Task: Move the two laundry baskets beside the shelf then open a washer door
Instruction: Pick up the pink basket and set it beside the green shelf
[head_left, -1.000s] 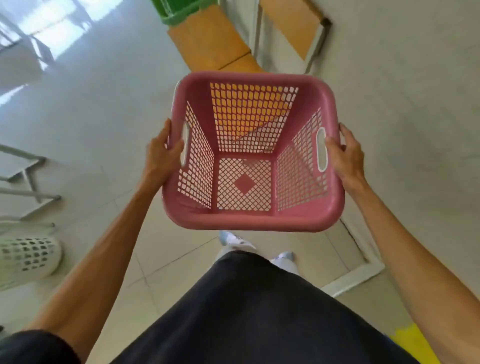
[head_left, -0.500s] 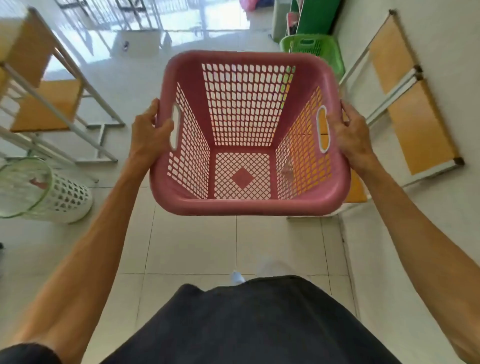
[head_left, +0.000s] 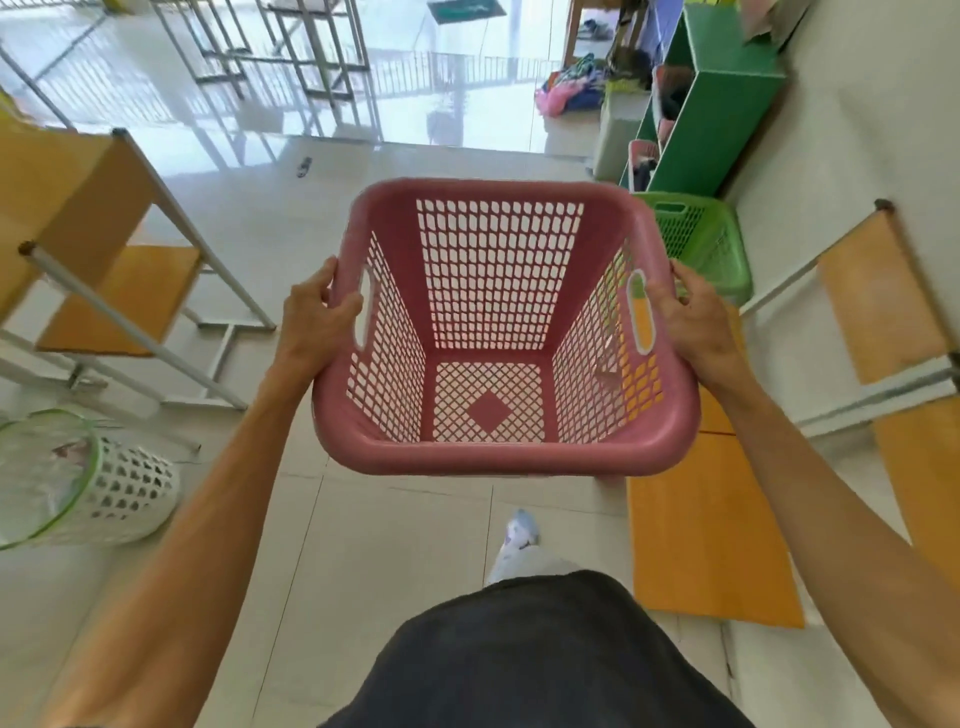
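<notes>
Tiled floor (head_left: 363, 545); left hand (head_left: 314, 317) and right hand (head_left: 691, 317) grip pink basket (head_left: 488, 452) rims; green basket (head_left: 696, 239) upper right, partly hidden behind it.

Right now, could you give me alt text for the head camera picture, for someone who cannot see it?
Both hands, left and right, carry an empty pink laundry basket by its side rims above a pale tiled floor. A green basket stands ahead by a green shelf; a white hamper sits lower left.

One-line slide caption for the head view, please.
Both hands, left hand and right hand, carry an empty pink laundry basket toward a green basket by the green shelf.
</notes>
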